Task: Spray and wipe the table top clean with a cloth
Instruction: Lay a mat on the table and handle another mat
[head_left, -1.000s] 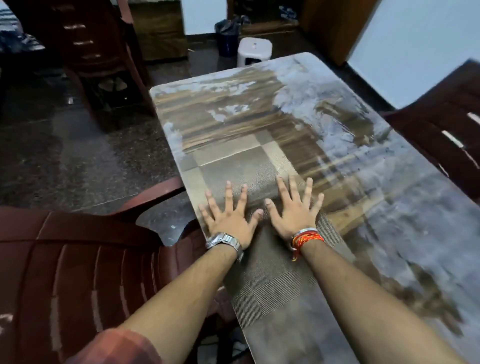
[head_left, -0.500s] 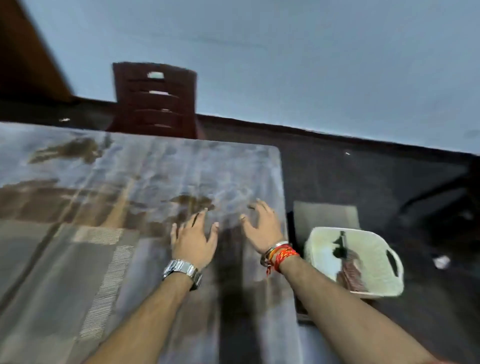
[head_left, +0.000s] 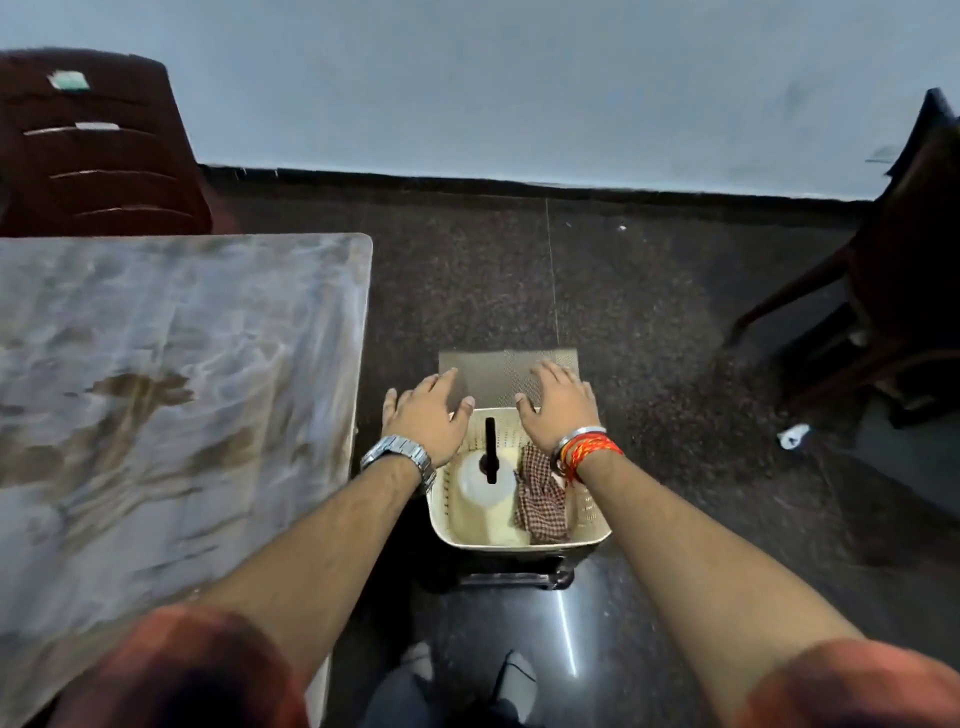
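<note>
A cream plastic basket (head_left: 592, 530) stands on a dark stool right of the table (head_left: 171, 364). Inside it a white spray bottle (head_left: 485, 491) with a black trigger head lies beside a red-and-white checked cloth (head_left: 543, 501). My left hand (head_left: 426, 413), with a metal watch at the wrist, hovers over the basket's far left corner, fingers spread and holding nothing. My right hand (head_left: 558, 402), with red threads and a bangle at the wrist, hovers over the far right corner, also spread and empty. The table top is smeared with whitish streaks over a wood pattern.
A dark brown plastic chair (head_left: 98, 150) stands behind the table at the left. Another dark chair (head_left: 893, 291) is at the right edge. A grey mat (head_left: 498, 371) lies on the dark speckled floor beyond the basket. A small white scrap (head_left: 792, 435) lies on the floor.
My view has swung right from the table to the basket on the stool. Both hands left the table top and now hover over the basket's far rim.
</note>
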